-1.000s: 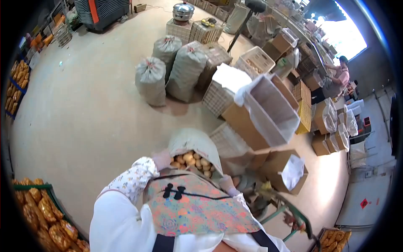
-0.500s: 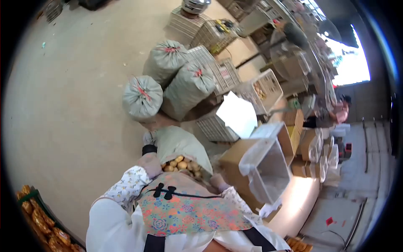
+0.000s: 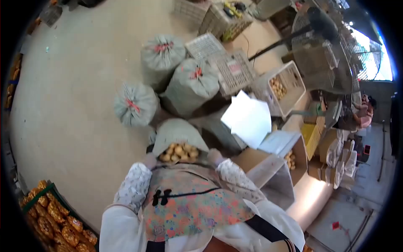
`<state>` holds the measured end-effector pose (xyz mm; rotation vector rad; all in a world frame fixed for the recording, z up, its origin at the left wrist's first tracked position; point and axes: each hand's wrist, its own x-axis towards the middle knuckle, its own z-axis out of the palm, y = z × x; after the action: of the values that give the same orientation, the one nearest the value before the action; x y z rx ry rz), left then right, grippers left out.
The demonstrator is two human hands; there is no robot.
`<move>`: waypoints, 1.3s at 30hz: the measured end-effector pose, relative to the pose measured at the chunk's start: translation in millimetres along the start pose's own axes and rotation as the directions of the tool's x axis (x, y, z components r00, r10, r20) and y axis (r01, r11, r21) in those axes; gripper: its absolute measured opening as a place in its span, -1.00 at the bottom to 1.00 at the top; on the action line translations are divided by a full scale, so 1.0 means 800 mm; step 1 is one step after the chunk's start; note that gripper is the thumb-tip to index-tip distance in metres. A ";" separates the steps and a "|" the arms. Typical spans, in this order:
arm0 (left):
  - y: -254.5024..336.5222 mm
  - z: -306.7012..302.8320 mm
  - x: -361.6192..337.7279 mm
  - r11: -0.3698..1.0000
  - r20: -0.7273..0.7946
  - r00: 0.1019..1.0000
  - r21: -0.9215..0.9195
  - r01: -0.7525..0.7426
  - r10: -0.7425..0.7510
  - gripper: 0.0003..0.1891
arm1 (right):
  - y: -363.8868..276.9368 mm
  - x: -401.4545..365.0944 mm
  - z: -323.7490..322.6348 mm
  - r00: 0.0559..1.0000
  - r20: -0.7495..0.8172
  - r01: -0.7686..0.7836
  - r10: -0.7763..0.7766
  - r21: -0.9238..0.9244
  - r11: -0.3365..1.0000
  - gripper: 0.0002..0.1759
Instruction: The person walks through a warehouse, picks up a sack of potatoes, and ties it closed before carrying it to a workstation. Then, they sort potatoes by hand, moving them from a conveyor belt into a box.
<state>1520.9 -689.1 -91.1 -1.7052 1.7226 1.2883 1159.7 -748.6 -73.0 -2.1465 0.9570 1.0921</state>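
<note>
Grey woven sack (image 3: pixel 178 131) of round yellowish produce (image 3: pixel 179 151), mouth open (propped against floral apron (image 3: pixel 189 206)): left hand (image 3: pixel 150 160), right hand (image 3: pixel 214 156) clench rim either side, likely steadying load against spilling.

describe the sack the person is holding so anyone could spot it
On the concrete floor stand three grey sacks tied with red string. The open sack is nearest the person, between the left hand and right hand. It alone gapes, showing round yellowish produce.
</note>
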 end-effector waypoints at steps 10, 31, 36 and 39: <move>-0.076 0.075 0.091 0.867 0.008 0.964 -0.435 0.243 -0.266 -0.73 | -0.012 0.021 0.030 0.869 0.169 -0.434 0.465 0.712 0.552 -0.65; 0.060 -0.091 -0.081 0.766 -0.536 0.733 -0.225 -0.603 0.419 -0.89 | -0.144 -0.153 -0.171 0.948 -0.255 0.288 0.188 0.942 -0.174 -0.72; 0.133 -0.124 -0.134 0.738 -0.090 0.979 -0.645 -0.196 0.181 -0.74 | -0.148 -0.076 -0.107 0.753 -0.549 0.596 0.364 0.803 -0.022 -0.67; 0.171 -0.141 -0.148 0.632 -0.116 0.923 -0.697 -0.339 0.367 -0.69 | -0.145 -0.066 -0.149 0.811 -0.423 0.543 0.403 0.801 -0.253 -0.64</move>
<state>1450.4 -735.1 104.9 -1.7089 1.7037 2.4078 1282.8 -747.0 50.7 -0.7932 1.2024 -0.7176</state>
